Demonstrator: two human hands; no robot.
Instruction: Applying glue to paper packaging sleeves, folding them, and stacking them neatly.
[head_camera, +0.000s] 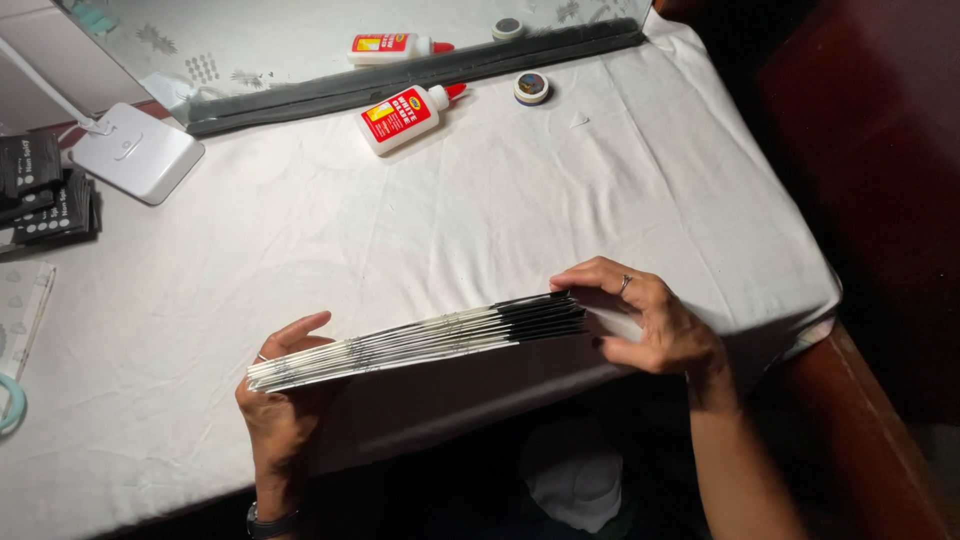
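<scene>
- The left hand (283, 410), in the lower left of the frame, has its grip closed around one end of a stack of folded papers (420, 340).
- The right hand (645, 315), right of centre, pinches the other end, thumb below and fingers on top.
- The stack lies edge-on between them, low in the frame, over the near edge of the white-clothed bench (400, 220).
- A glue bottle (408, 115) lies at upper centre, a tape roll (531, 88) just right of it.
- A white lamp base (137, 152) sits at upper left.

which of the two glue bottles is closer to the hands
The glue bottle lying on the white cloth, cap pointing right, is closer. The other glue bottle lies farther back, beyond the dark strip, on the patterned surface.
</scene>
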